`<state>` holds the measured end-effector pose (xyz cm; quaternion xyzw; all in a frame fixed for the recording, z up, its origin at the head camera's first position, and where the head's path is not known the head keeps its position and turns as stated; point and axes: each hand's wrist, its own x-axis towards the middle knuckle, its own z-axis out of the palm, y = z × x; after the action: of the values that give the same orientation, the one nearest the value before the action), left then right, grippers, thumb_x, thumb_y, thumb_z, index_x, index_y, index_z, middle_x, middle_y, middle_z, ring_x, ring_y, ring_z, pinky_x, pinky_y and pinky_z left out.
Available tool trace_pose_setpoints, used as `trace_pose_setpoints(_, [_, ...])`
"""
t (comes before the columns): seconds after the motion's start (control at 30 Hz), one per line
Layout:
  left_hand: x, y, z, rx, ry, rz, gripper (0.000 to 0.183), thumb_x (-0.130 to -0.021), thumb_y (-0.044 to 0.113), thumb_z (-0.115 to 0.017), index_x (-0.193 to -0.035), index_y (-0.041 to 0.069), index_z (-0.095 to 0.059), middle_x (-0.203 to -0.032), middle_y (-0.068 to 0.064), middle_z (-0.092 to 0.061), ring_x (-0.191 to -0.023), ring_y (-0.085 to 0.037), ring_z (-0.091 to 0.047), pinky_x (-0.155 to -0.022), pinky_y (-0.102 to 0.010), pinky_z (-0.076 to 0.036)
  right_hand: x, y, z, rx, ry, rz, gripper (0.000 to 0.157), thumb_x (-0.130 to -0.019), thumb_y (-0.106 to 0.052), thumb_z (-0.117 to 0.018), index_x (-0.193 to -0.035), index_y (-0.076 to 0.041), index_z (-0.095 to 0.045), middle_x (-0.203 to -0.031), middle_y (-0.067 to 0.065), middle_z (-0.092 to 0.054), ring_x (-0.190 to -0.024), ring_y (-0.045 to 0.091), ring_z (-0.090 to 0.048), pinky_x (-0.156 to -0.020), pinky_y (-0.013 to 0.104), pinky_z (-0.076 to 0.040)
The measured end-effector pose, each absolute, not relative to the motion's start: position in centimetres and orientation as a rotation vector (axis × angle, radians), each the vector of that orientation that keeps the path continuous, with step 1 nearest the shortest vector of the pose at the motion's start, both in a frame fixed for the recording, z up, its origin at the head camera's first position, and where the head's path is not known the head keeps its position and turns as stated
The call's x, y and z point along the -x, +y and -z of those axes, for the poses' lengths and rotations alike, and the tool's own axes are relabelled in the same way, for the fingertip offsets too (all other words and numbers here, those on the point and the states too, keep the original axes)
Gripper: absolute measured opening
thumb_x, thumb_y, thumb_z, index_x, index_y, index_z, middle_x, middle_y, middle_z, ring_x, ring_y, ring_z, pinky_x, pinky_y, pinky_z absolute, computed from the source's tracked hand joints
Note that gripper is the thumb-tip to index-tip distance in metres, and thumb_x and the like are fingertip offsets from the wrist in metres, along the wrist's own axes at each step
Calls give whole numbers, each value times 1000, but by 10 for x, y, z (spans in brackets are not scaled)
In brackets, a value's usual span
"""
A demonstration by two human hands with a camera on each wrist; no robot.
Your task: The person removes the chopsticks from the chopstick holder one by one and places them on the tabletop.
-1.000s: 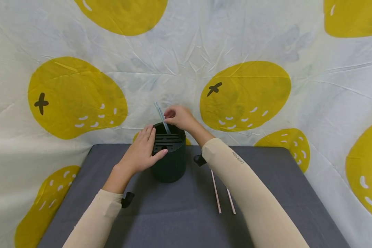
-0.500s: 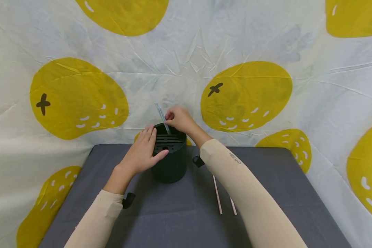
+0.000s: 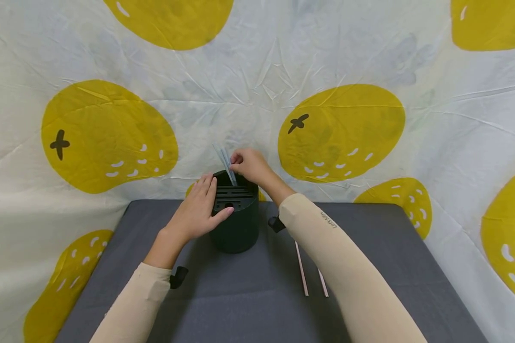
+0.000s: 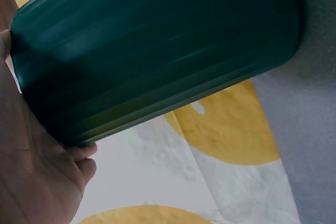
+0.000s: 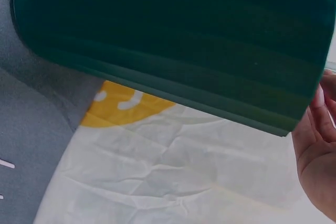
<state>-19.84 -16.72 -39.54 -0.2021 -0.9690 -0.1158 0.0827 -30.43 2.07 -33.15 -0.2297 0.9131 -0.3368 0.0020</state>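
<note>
Blue straws [image 3: 227, 165] in holder [image 3: 235, 231]: right fingers [image 3: 237, 167] pinch one; left fingers [image 3: 203, 185] straight against holder.

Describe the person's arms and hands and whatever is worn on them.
The left hand and right hand wear no gloves. The left sleeve and right sleeve are plain beige, close-fitting, and stop short of the hands. Small dark lettering marks the right one, too small to read surely. A small black piece juts out beside each cuff, left and right.
</note>
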Motion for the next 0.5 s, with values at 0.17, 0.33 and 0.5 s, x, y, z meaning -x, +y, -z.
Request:
trace_pose_setpoints(0.17, [199, -167, 395, 597, -2901, 345, 101, -89, 78, -24, -155, 3, -9, -163, -16, -4, -152, -32, -3, -123, -52, -11, 304, 25, 330, 688, 2792, 1157, 11, -94, -21, -64, -98, -10, -62, -95, 6, -67, -80, 17, -66, -70, 28, -55])
trace_pose_setpoints(0.33, [199, -167, 395, 592, -2902, 340, 102, -88, 79, -23, -155, 3, -10, -163, -15, -3, -152, -32, -4, -122, -52, -12, 302, 31, 325, 699, 2746, 1261, 9, -95, -18, -62, -98, -9, -60, -97, 6, -65, -84, 20, -68, -75, 31, -59])
trace_pose_setpoints(0.5, [199, -167, 395, 592, -2896, 348, 102, -88, 79, -23, -155, 3, -11, -163, -16, -5, -151, -33, -5, -122, -53, -14, 299, 39, 318, 707, 2727, 1378, 10, -95, -18, -63, -99, -9, -60, -96, 7, -64, -88, 23, -69, -77, 31, -60])
